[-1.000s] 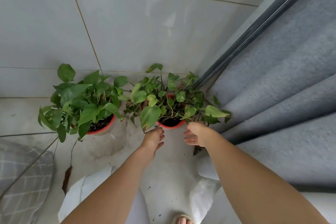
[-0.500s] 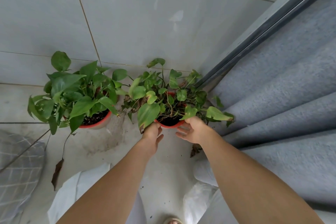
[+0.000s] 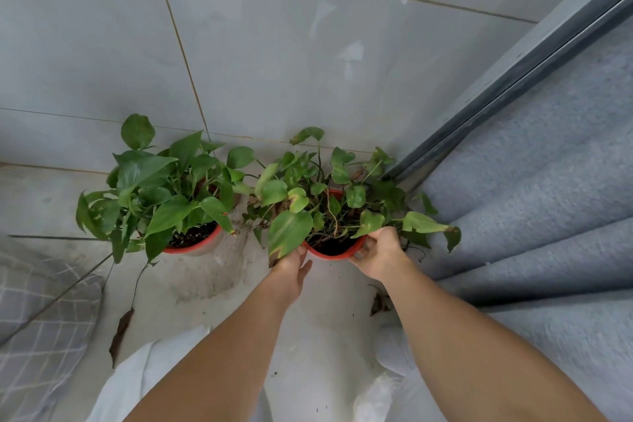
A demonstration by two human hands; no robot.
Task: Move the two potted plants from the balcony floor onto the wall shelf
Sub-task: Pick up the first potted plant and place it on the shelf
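Two leafy green plants in red pots stand on the balcony floor against the tiled wall. The right potted plant (image 3: 334, 252) is between my hands. My left hand (image 3: 291, 267) presses against the pot's left side, partly under a big leaf. My right hand (image 3: 378, 252) grips the rim on the right, fingers curled over the edge. The left potted plant (image 3: 191, 241) stands apart, untouched, with a dry brown leaf trailing down from it. No shelf is in view.
A grey curtain (image 3: 531, 216) and a metal door frame (image 3: 507, 75) close off the right side. A checked grey cloth (image 3: 41, 325) lies at the lower left. Dead leaves (image 3: 378, 301) and soil crumbs lie on the dirty floor (image 3: 212, 281). My white-clad knees fill the bottom.
Both hands moved forward from just short of the right pot to its sides. The right hand closed over the rim. The camera tilted slightly.
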